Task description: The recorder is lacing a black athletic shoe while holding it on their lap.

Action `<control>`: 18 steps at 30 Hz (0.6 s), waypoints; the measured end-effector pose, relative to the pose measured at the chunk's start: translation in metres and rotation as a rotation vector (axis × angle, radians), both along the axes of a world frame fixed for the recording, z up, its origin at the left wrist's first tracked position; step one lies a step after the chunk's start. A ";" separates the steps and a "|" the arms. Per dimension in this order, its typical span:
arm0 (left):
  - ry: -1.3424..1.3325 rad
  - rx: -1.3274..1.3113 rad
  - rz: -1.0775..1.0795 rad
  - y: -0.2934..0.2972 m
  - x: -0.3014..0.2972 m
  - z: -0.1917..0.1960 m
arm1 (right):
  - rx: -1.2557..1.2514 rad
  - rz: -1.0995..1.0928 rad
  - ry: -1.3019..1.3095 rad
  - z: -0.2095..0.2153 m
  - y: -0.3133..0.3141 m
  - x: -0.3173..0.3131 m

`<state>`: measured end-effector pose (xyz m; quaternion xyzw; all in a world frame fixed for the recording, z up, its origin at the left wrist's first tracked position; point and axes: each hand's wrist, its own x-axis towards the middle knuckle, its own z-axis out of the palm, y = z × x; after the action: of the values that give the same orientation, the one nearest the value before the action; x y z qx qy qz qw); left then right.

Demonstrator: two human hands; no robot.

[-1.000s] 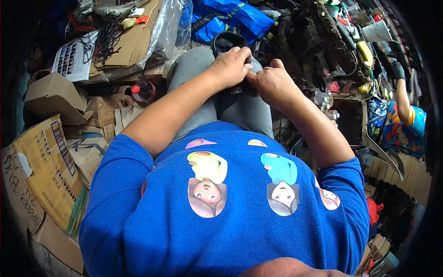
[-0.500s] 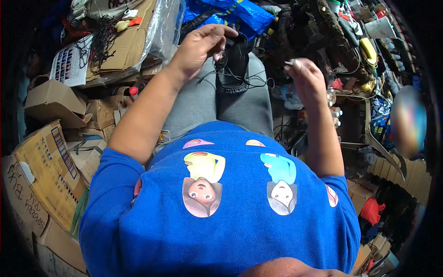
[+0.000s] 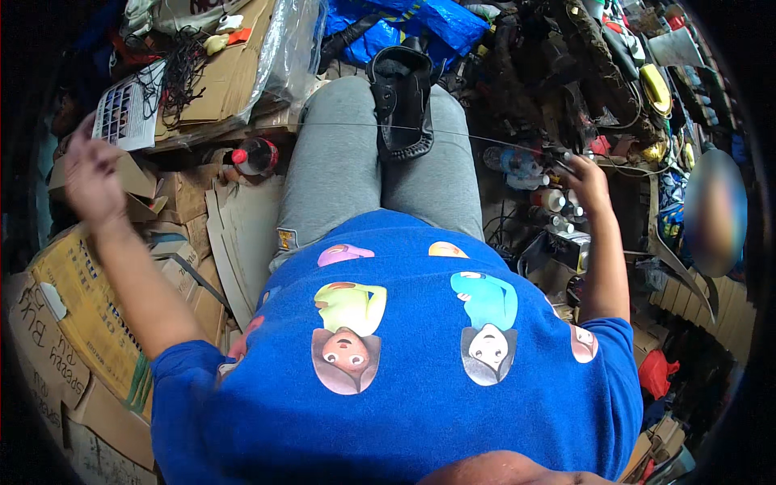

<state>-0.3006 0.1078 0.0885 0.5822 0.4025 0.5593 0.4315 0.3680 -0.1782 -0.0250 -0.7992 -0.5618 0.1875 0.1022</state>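
Note:
A black shoe (image 3: 402, 101) rests between my thighs, its opening away from me and its stitched toe toward my belly. A thin dark thread (image 3: 487, 139) runs taut across the shoe, out to both sides. My right hand (image 3: 588, 184) is raised beyond my right thigh. Its fingers are closed at the thread's right end, by a small dark thing I cannot make out. My left hand (image 3: 93, 174) is held far out to the left above the cardboard boxes, smeared by motion. Whether the thread reaches its fingers is hidden by the blur.
Cardboard boxes (image 3: 89, 315) crowd the left side. A bottle with a red cap (image 3: 257, 156) stands beside my left thigh. Plastic bottles (image 3: 552, 200) lie right of my legs. A blue bag (image 3: 436, 28) is beyond my knees, and a curved blade-like piece (image 3: 679, 271) is at the right.
Both hands have moved apart from near the shoe, the left far out to the left, the right outward and nearer to me. The loose thread loops are now pulled into a straight line.

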 end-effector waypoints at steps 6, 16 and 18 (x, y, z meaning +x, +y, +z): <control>0.501 0.184 -0.157 -0.015 0.132 -0.046 | -0.206 0.096 0.242 -0.015 0.010 -0.034; 0.767 0.388 -0.953 -0.045 0.320 -0.101 | 0.031 0.136 0.721 0.022 0.121 -0.147; 0.828 0.360 -1.003 -0.041 0.323 -0.101 | 0.061 0.174 0.716 0.012 0.126 -0.142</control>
<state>0.0224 0.0665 -0.0124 0.9279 0.1162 0.0803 0.3451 0.2261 -0.0527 -0.0125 -0.6288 -0.5615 0.4464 0.3001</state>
